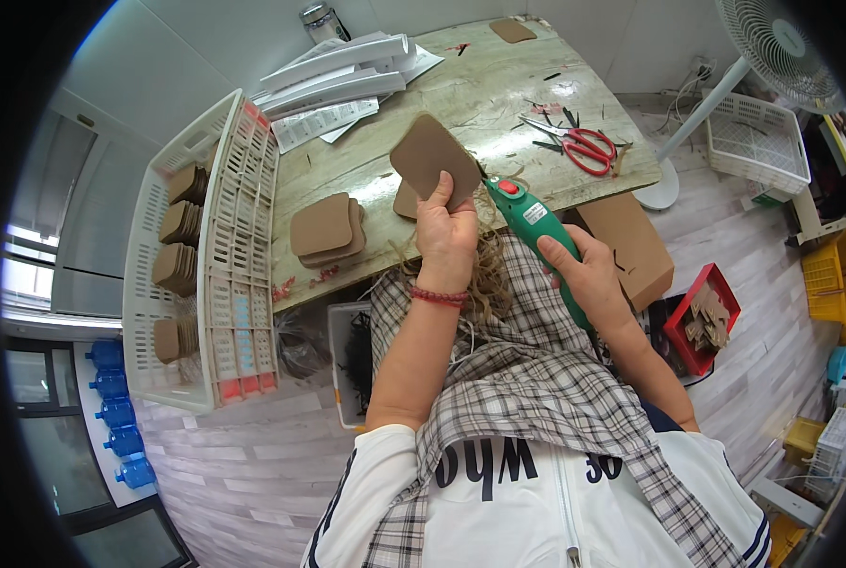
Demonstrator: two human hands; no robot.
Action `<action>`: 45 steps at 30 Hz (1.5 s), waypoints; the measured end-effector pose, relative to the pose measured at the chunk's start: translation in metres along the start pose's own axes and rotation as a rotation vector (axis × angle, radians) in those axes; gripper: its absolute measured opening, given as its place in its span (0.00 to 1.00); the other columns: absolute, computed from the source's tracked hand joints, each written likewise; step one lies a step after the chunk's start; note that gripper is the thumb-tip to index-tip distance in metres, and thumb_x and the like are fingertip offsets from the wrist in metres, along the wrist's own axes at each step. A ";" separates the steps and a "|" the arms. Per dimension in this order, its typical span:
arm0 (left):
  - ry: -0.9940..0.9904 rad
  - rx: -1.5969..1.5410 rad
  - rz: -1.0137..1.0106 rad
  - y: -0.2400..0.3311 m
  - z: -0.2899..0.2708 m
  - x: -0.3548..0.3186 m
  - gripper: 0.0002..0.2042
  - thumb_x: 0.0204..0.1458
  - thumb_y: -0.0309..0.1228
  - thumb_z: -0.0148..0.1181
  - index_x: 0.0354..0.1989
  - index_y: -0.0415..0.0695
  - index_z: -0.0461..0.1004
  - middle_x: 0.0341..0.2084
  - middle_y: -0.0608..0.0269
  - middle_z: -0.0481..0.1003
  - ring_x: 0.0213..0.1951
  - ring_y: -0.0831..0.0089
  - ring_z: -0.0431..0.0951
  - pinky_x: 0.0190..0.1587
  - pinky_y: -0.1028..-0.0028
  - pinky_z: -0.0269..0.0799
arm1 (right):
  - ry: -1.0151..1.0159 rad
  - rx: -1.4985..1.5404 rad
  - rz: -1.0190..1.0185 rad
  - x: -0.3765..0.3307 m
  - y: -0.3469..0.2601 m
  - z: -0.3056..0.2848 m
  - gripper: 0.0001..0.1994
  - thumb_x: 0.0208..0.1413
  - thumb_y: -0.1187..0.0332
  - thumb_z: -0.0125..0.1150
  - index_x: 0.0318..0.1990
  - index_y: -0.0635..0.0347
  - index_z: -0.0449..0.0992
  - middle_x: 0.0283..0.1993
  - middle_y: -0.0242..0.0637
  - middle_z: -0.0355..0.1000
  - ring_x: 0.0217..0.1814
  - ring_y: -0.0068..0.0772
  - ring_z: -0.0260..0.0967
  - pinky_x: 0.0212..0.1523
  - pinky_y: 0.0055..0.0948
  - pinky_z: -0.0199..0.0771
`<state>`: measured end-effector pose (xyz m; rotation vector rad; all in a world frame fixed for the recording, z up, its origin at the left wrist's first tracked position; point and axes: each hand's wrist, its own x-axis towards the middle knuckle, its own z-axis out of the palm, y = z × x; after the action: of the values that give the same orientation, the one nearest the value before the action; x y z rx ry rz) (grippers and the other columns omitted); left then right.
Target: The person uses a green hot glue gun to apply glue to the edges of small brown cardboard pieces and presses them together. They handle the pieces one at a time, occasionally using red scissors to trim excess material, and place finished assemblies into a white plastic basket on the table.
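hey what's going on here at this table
A person holds up a brown rounded pad in the left hand and grips a green handheld tool in the right hand, its tip at the pad's edge. More pads are stacked on the table, with red scissors nearby and a white crate of pads alongside.

free: bare tabletop (480, 99) centre | blocked: brown pad stack (325, 230) left, red scissors (582, 144) right, paper rolls (338, 71) far side

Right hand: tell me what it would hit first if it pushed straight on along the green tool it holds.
Probably the brown card in the left hand; the tool in the right hand already points at its edge, though depth is unclear.
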<state>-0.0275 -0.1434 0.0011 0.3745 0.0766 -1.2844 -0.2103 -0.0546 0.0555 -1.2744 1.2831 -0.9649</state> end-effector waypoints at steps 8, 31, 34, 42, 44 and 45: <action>-0.103 0.115 -0.026 -0.010 -0.011 -0.015 0.22 0.54 0.15 0.54 0.57 0.43 0.64 0.53 0.58 0.70 0.55 0.61 0.71 0.61 0.60 0.68 | 0.028 0.011 -0.018 0.006 -0.002 0.000 0.20 0.57 0.55 0.63 0.44 0.68 0.76 0.25 0.30 0.69 0.21 0.16 0.64 0.23 0.20 0.66; -0.388 0.835 -0.179 0.063 -0.039 -0.023 0.20 0.50 0.12 0.56 0.53 0.39 0.71 0.44 0.60 0.77 0.44 0.73 0.78 0.45 0.73 0.78 | -0.158 -0.107 0.008 0.003 -0.003 -0.047 0.18 0.56 0.58 0.63 0.42 0.67 0.76 0.25 0.27 0.68 0.23 0.15 0.64 0.24 0.18 0.65; -0.409 0.927 -0.270 0.076 -0.039 -0.023 0.22 0.48 0.12 0.57 0.54 0.38 0.70 0.44 0.60 0.77 0.43 0.73 0.79 0.44 0.74 0.77 | -0.172 -0.177 -0.003 -0.003 -0.002 -0.048 0.18 0.55 0.57 0.64 0.42 0.65 0.76 0.24 0.29 0.69 0.22 0.15 0.64 0.24 0.20 0.65; -0.311 1.033 -0.451 0.071 -0.040 -0.041 0.26 0.45 0.11 0.59 0.56 0.37 0.69 0.44 0.61 0.77 0.43 0.74 0.78 0.45 0.74 0.76 | -0.146 -0.220 0.003 -0.006 0.001 -0.035 0.19 0.55 0.55 0.64 0.43 0.64 0.76 0.24 0.29 0.70 0.24 0.16 0.64 0.26 0.21 0.65; -0.332 1.064 -0.453 0.071 -0.042 -0.042 0.26 0.45 0.12 0.58 0.56 0.37 0.69 0.44 0.62 0.76 0.43 0.75 0.77 0.46 0.76 0.74 | -0.162 -0.203 0.016 -0.004 -0.001 -0.033 0.19 0.56 0.55 0.63 0.41 0.65 0.76 0.24 0.29 0.69 0.24 0.16 0.64 0.26 0.21 0.65; -0.329 1.065 -0.440 0.072 -0.042 -0.042 0.24 0.45 0.12 0.59 0.54 0.37 0.70 0.43 0.62 0.76 0.42 0.76 0.77 0.45 0.77 0.74 | -0.170 -0.187 0.030 -0.004 -0.003 -0.033 0.19 0.56 0.55 0.63 0.41 0.65 0.76 0.23 0.28 0.68 0.23 0.16 0.64 0.25 0.20 0.65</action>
<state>0.0350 -0.0746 -0.0104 1.0831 -0.8788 -1.7334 -0.2425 -0.0553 0.0634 -1.4446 1.2777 -0.7111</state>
